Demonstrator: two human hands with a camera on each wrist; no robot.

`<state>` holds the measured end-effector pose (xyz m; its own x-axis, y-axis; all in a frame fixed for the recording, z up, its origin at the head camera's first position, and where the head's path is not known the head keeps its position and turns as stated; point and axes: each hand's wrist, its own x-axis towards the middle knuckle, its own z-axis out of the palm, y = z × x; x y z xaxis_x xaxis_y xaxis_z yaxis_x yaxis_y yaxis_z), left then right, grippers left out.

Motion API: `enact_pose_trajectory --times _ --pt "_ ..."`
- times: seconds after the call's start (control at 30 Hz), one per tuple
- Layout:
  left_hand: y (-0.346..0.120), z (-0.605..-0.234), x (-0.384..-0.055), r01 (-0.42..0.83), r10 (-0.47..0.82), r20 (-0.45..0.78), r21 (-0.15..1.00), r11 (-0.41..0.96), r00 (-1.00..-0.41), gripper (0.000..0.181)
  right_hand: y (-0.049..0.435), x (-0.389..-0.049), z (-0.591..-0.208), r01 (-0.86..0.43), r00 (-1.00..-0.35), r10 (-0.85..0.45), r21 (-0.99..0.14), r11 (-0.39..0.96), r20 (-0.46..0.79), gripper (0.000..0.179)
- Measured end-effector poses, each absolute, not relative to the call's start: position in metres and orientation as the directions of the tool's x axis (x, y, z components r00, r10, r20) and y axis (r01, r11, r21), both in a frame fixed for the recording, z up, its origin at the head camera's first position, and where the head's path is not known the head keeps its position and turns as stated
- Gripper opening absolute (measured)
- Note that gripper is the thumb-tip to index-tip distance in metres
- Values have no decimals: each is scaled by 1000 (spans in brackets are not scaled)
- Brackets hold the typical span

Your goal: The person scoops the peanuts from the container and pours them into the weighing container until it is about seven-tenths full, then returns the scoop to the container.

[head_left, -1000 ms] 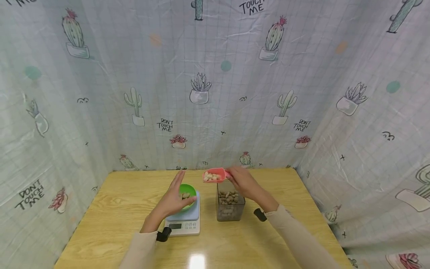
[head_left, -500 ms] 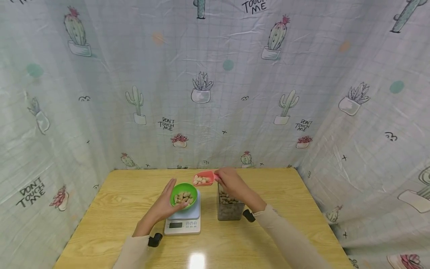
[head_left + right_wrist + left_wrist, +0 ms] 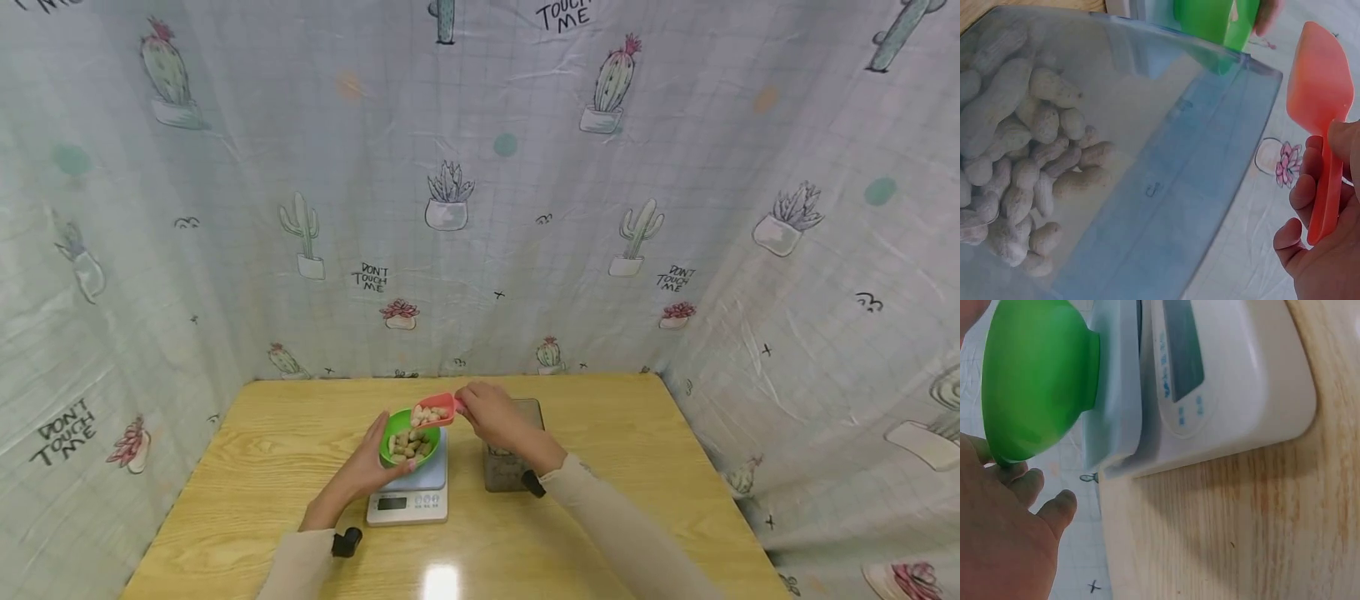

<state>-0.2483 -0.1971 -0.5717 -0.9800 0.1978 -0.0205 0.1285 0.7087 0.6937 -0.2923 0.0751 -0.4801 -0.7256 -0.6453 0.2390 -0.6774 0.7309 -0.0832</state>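
My left hand holds the green bowl between thumb and fingers at its rim. Peanuts in the shell lie inside it. In the left wrist view, the bowl's foot sits on the pale blue platform of a white kitchen scale. A coral-pink scoop is gripped by its handle in my right hand. Peanuts fill the scoop, which hangs over the bowl's right rim, slightly tilted. The right forearm partly covers a clear grey container, where more peanuts show.
Beneath everything is a wood-grain table. The container stands a short way right of the scale. A cactus-print curtain closes off the back and both sides.
My right hand has carried the loaded scoop leftward from above the container to over the bowl. The left hand has shifted lower and left around the bowl, exposing more peanuts.
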Motion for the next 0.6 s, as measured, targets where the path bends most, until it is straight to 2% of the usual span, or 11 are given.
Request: enact_pose_trajectory --times 0.4,0.6 --pt "-200 -577 -248 85 175 -54 712 697 -983 116 66 -296 -478 -688 -711 -670 -16 725 215 19" --pt "-201 -574 -247 78 177 -64 716 694 -982 117 58 -300 -471 -699 -695 -703 84 710 153 22"
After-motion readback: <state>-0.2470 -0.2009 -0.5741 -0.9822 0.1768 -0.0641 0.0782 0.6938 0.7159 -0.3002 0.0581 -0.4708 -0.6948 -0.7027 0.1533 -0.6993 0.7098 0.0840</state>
